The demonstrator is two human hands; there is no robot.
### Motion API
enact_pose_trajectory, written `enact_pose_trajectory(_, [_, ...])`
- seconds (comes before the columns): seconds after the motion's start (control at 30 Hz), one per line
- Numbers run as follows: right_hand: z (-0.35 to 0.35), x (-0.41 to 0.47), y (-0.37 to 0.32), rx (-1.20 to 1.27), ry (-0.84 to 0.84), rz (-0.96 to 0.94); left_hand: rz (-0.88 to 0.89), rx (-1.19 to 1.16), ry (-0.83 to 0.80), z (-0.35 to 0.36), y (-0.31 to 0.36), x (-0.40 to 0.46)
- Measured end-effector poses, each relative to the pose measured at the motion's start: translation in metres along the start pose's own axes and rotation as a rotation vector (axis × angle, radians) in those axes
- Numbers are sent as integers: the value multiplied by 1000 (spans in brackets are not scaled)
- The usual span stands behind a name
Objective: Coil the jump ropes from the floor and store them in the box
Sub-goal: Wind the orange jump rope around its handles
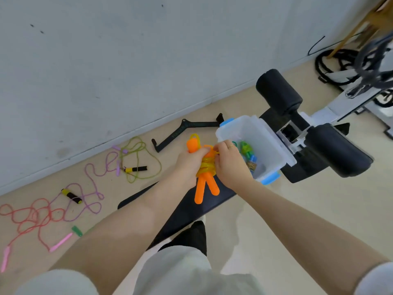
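Note:
My left hand (189, 165) grips an orange-handled jump rope (207, 185) whose yellow cord is wound round the handles. My right hand (230, 165) pinches the yellow cord at the top of the bundle. The bundle hangs above a black bench, just left of a clear plastic box (265, 145) with blue latches. A green coiled rope (246, 149) lies inside the box. On the floor to the left lie a green rope with black-and-yellow handles (138, 160), a purple rope (93, 188) and a red rope with pink handles (32, 218).
The box stands on a black padded exercise bench (191, 207) with two foam rollers (278, 94). A black metal bar (187, 130) lies on the floor by the grey wall. Cables and gym frame parts (348, 62) crowd the far right corner.

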State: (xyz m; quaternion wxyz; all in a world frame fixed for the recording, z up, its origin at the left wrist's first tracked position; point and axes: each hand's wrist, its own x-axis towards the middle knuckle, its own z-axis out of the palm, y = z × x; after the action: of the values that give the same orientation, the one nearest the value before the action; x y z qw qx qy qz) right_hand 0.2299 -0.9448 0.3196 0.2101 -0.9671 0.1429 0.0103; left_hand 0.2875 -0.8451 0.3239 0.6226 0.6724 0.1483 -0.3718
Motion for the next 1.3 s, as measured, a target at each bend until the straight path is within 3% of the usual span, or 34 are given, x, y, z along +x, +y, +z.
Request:
enact_pose_trajectory(0.07, [-2,23,14,219,-3,104,-24,36,-4,14,13,25])
enact_pose_trajectory(0.17, [-1,55,38,348,-101,154,-51,101,-66,34,31,58])
enact_pose_trajectory(0.33, [7,85,83,423,-177,299,-203,9,-303,67,47,94])
enact_pose_trajectory(0.53, [13,136,154,445,-230,469,-231,-37,-360,106,38,144])
enact_pose_trajectory(0.63, [35,159,194,351,-271,459,-234,-30,-298,120,30,174])
enact_pose_trajectory(0.83, [98,189,252,209,-510,370,-264,-104,-78,123,2,228])
enact_pose_trajectory(1.0, [134,204,276,150,-440,411,-287,-252,204,116,-39,242])
enact_pose_trajectory(1.1, [134,214,288,22,-455,373,-311,-326,306,116,-55,235])
enact_pose_trajectory(1.2, [114,219,283,-67,-438,202,-321,-311,344,114,-58,216])
enact_pose_trajectory(1.3, [83,213,249,2,-505,69,-326,-294,348,106,-50,186])
